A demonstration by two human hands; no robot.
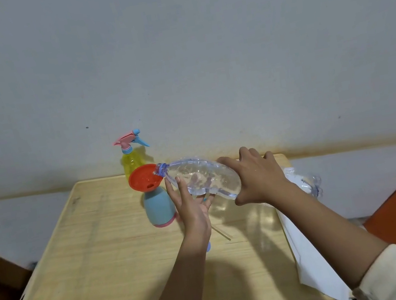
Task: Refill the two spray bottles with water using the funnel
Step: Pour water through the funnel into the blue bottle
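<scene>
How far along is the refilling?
Yellow spray bottle stands capped at the back; fill level unclear. In hand: the left hand and right hand tip the water bottle into the funnel on the blue bottle. Left: finish pouring, recap it.

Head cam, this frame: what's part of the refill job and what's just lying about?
In use: orange funnel, blue spray bottle under it, clear water bottle held by left hand and right hand, yellow spray bottle.
Lying about: white paper, crumpled clear plastic, thin stick, purpose unclear.
</scene>
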